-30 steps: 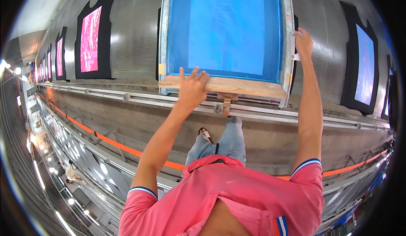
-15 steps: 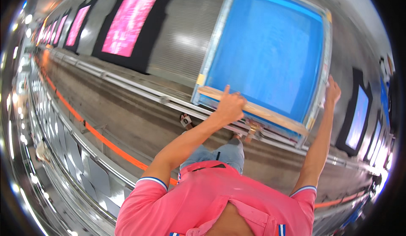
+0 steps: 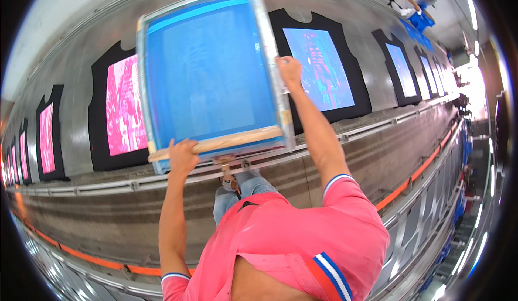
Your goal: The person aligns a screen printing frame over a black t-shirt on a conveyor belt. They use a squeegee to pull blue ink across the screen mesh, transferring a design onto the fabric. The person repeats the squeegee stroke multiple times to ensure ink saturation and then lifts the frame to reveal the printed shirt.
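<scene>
A screen-printing frame (image 3: 268,47) with blue mesh (image 3: 210,74) is in front of me over the long table. A wooden-handled squeegee (image 3: 243,138) lies across its near end. My left hand (image 3: 183,155) is closed around the squeegee's handle, toward the left end. At the frame's right side, my right hand (image 3: 289,72) grips the rail with bent fingers. A black shirt with a pink print (image 3: 123,107) is partly covered by the frame on the left. Just right of the frame lies a black shirt with a blue and pink print (image 3: 319,69).
More black shirts with pink prints (image 3: 47,139) line the table to the left, and blue-printed ones (image 3: 400,69) to the right. A metal rail (image 3: 372,127) follows the table's near edge. A person (image 3: 420,4) stands across the table at far right. Behind me runs an orange rail (image 3: 421,169).
The frame has moved left along the table, over part of a pink-printed shirt. A blue and pink printed shirt now shows to its right. Both hands kept their holds.
</scene>
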The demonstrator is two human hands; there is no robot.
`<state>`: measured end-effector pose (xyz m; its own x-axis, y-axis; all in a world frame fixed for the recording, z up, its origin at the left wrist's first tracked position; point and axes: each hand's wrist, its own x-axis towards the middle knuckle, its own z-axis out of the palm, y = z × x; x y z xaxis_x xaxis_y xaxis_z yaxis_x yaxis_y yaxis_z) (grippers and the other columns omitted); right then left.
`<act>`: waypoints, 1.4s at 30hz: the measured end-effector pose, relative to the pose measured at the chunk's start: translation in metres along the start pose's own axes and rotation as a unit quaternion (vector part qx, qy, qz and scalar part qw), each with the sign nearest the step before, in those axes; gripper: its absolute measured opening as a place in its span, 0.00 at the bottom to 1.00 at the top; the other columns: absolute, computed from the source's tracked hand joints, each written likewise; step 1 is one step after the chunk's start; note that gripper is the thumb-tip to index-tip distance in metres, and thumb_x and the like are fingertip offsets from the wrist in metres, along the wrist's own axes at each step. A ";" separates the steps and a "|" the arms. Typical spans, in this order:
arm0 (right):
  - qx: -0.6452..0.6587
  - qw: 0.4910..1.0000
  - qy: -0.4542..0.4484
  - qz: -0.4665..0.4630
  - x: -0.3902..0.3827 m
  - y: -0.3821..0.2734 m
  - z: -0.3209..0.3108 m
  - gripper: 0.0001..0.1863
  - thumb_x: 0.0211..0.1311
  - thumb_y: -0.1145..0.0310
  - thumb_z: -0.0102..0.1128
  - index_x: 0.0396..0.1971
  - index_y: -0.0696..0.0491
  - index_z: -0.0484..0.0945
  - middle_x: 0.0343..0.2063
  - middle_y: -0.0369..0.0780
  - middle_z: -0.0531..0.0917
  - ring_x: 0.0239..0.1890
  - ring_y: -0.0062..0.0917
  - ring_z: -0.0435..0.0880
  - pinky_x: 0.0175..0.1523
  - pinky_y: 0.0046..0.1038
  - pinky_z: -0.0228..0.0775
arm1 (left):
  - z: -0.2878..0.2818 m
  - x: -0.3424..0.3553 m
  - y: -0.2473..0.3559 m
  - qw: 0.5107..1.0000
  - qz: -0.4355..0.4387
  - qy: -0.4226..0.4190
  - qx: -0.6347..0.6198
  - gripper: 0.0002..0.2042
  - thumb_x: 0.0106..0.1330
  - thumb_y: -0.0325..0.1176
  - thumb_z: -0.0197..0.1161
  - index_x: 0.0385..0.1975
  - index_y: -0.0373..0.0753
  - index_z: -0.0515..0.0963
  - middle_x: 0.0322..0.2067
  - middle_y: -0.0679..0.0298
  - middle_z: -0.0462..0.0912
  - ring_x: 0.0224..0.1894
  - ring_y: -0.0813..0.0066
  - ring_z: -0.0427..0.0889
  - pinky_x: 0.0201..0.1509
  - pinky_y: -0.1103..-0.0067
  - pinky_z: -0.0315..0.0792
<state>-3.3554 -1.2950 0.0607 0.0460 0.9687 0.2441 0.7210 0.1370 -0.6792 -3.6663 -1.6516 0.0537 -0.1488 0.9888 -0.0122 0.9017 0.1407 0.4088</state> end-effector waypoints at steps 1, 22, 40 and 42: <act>0.000 0.999 -0.014 0.040 -0.022 -0.037 0.018 0.17 0.56 0.51 0.70 0.33 0.50 0.89 0.35 0.49 0.88 0.40 0.46 0.88 0.47 0.41 0.79 | -0.008 -0.010 -0.033 1.000 -0.004 0.010 0.007 0.16 0.50 0.28 0.63 0.40 0.45 0.87 0.42 0.56 0.87 0.51 0.55 0.84 0.67 0.46 0.61; 0.100 0.980 -0.069 0.157 -0.180 -0.211 0.235 0.18 0.56 0.53 0.68 0.35 0.54 0.87 0.30 0.53 0.87 0.38 0.47 0.86 0.46 0.41 0.75 | -0.137 -0.063 -0.287 0.990 -0.063 -0.119 0.036 0.14 0.49 0.26 0.65 0.38 0.41 0.86 0.41 0.58 0.88 0.55 0.55 0.82 0.71 0.41 0.53; 0.063 0.980 -0.080 0.170 -0.183 -0.211 0.251 0.15 0.64 0.59 0.55 0.40 0.52 0.86 0.38 0.50 0.87 0.45 0.47 0.85 0.52 0.43 0.75 | -0.114 -0.050 -0.284 0.992 0.008 -0.122 0.023 0.16 0.52 0.24 0.62 0.42 0.41 0.85 0.39 0.56 0.88 0.44 0.54 0.85 0.60 0.53 0.69; 0.053 0.978 -0.097 0.177 -0.186 -0.212 0.254 0.16 0.66 0.59 0.53 0.41 0.52 0.85 0.39 0.49 0.87 0.47 0.47 0.85 0.53 0.44 0.75 | -0.111 -0.055 -0.287 0.990 -0.003 -0.137 0.030 0.17 0.52 0.23 0.62 0.42 0.42 0.85 0.39 0.56 0.88 0.43 0.54 0.86 0.55 0.57 0.73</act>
<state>-3.6924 -1.4520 -0.0164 0.1396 0.9791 -0.1482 0.6077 -0.2029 -0.7678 -3.9622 -1.7517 0.0381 -0.0458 0.9629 -0.2658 0.9249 0.1414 0.3530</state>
